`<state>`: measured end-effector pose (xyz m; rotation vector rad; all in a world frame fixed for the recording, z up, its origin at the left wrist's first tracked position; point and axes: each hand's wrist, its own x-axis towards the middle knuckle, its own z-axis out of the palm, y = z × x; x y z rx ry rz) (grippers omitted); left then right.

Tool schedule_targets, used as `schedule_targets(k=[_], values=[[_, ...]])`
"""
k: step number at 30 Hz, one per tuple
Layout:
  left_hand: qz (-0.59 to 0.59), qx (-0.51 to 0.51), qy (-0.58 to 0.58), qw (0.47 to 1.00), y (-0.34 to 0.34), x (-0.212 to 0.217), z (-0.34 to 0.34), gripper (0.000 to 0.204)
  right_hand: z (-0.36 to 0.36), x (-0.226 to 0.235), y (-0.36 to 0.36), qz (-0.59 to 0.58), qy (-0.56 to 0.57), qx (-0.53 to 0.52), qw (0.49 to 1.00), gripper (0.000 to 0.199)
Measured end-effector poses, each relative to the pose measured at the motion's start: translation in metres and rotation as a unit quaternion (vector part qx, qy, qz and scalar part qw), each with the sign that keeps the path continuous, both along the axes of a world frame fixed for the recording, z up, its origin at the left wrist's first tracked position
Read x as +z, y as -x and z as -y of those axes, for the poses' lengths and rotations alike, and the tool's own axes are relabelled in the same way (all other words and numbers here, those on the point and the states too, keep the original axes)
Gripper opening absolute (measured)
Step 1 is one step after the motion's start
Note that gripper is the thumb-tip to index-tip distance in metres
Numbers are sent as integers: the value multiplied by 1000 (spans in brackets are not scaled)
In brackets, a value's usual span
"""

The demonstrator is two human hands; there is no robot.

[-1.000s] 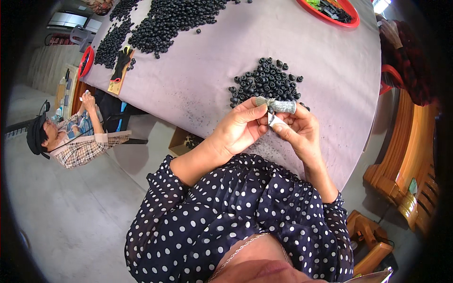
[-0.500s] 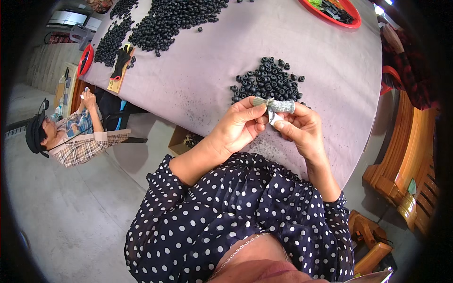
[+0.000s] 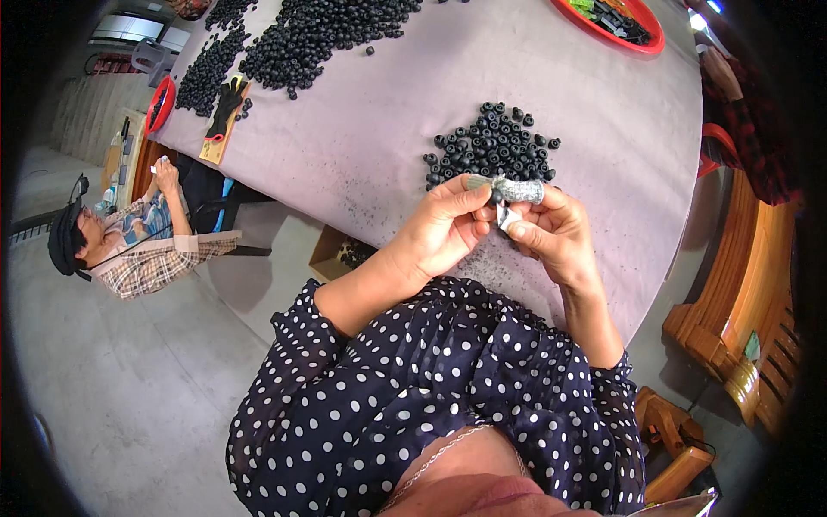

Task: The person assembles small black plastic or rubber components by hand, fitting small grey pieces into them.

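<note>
The small black piece (image 3: pixel 497 197) sits between the two hands, just on the near side of the heap of black pieces (image 3: pixel 491 142) on the table (image 3: pixel 362 129). The left hand (image 3: pixel 444 222), near the heap's left nearer edge, has a narrow grip, apparently pinching the piece. The right hand (image 3: pixel 560 233), right and near of the heap, pinches a white strip (image 3: pixel 505 214) with thumb and fingers; grey finger covers (image 3: pixel 521 191) wrap both hands' index fingers. Judging by its look, the piece is light, firm or rubbery, unlikely to break, but round enough to roll or slip; its sides seem best to hold. Fingers hide which way it points and its long axis; the strip's slants up toward the heap.
</note>
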<state>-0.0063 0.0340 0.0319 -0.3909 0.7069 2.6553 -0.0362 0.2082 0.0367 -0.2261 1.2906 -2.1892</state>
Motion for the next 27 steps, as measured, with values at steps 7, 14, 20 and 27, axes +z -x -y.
schedule_targets(k=[7,14,20,27], values=[[-10,-1,27,1000,-4,3,-1,7,-3,1,-2,-25,-10,8,1000,29],[-2,-9,14,1000,-7,4,-1,6,-5,-2,-2,-19,-24,8,999,29],[10,-8,11,1000,-6,-8,0,6,-4,-4,-1,-5,-40,10,999,28],[-2,-3,20,1000,-5,-7,1,6,-1,0,-1,-27,-30,13,999,31]])
